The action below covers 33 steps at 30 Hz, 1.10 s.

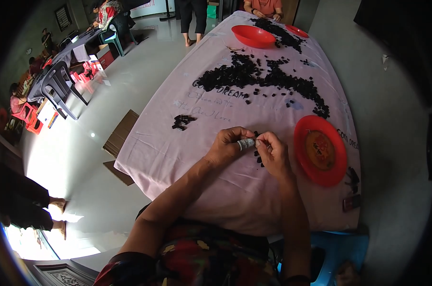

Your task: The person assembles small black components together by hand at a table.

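Observation:
Above the near part of the pink-clothed table (177,167), my left hand (228,144) and my right hand (274,151) meet fingertip to fingertip. Both are closed in a pinch. A pale grey wrap (246,144) circles a digit of the left hand. Whatever lies between the fingertips is too small and covered to make out. Small black pieces (259,159) lie on the cloth just under the hands, partly hidden by them. A little cluster of black pieces (182,122) sits to the left of my left hand. Right of my right hand stands a red basin (301,157) with something brownish inside.
Large heaps of small black pieces (235,71) spread across the table's middle. Another red basin (254,43) is farther off, near a seated person (263,5) at the far end. Cardboard (121,133) leans by the left edge. A blue stool (340,248) stands at lower right.

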Each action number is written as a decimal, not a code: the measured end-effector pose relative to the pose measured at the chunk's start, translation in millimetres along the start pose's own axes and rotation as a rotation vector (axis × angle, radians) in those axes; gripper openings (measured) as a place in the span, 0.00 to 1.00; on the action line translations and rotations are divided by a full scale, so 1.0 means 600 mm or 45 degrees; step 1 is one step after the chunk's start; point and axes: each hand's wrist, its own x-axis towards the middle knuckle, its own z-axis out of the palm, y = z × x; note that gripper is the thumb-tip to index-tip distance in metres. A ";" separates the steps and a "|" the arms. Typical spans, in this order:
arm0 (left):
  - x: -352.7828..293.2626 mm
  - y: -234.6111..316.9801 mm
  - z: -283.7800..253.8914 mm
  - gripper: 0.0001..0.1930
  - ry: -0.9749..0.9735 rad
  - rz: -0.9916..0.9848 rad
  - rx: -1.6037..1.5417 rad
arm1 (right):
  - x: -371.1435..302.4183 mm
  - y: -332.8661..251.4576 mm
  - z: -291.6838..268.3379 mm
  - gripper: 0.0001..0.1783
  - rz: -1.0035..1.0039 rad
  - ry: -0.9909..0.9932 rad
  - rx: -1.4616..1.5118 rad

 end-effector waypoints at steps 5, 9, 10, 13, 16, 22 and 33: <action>0.001 -0.002 -0.011 0.06 -0.104 -0.047 0.063 | -0.001 -0.001 -0.006 0.03 0.025 -0.038 -0.009; 0.006 -0.005 -0.011 0.05 -0.071 -0.064 0.095 | 0.001 0.007 -0.011 0.03 0.027 -0.024 -0.055; 0.006 -0.007 -0.014 0.05 -0.067 -0.073 0.093 | 0.002 0.006 -0.012 0.03 0.035 -0.028 -0.052; 0.007 -0.009 -0.018 0.05 -0.046 -0.096 -0.087 | 0.007 0.004 -0.016 0.03 0.023 0.046 0.015; 0.008 -0.009 -0.019 0.06 -0.058 -0.136 -0.006 | 0.002 0.000 -0.014 0.04 0.044 0.027 -0.018; 0.005 -0.004 -0.016 0.06 -0.086 -0.121 -0.024 | 0.001 0.006 -0.006 0.04 -0.016 0.016 -0.073; 0.004 -0.004 -0.012 0.06 -0.068 -0.040 0.158 | 0.002 -0.008 -0.004 0.03 0.030 -0.024 -0.066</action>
